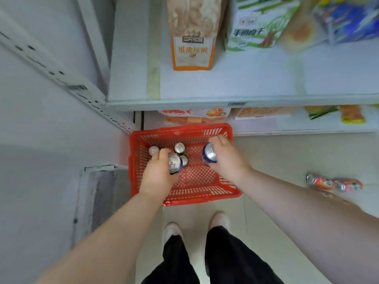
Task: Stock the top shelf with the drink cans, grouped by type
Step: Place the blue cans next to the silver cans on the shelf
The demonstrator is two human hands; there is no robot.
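Red basket [194,194] on floor, left hand [158,175] gripping blue can [175,164], right hand [227,158] gripping second blue can [209,154]

Orange cans [321,181] far right blurred; snack bags [192,37] cropped at top.

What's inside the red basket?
Five cans: one blue can in the left hand, a second blue can in the right hand, three loose cans back left. Hands hide anything beneath.
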